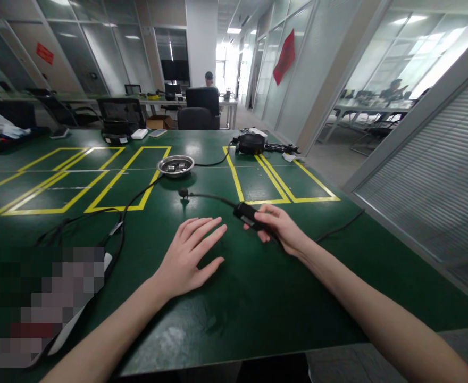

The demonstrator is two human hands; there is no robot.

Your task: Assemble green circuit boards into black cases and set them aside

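Note:
My left hand (190, 255) lies flat and open on the green table (258, 298), fingers stretched forward, holding nothing. Just to its right, my right hand (280, 229) is closed around a small black device (247, 213) with a cable. That cable runs forward-left to a small black plug-like piece (183, 192) resting on the table. Beyond it sits a round metal dish (175, 165) with small metal parts inside.
Yellow tape rectangles (274, 183) mark the tabletop. Black cables (114, 234) and a white power strip (78, 314) lie at the left. A black device with cords (251, 143) sits at the far edge. Office chairs (196, 118), desks and a seated person (209, 78) are behind.

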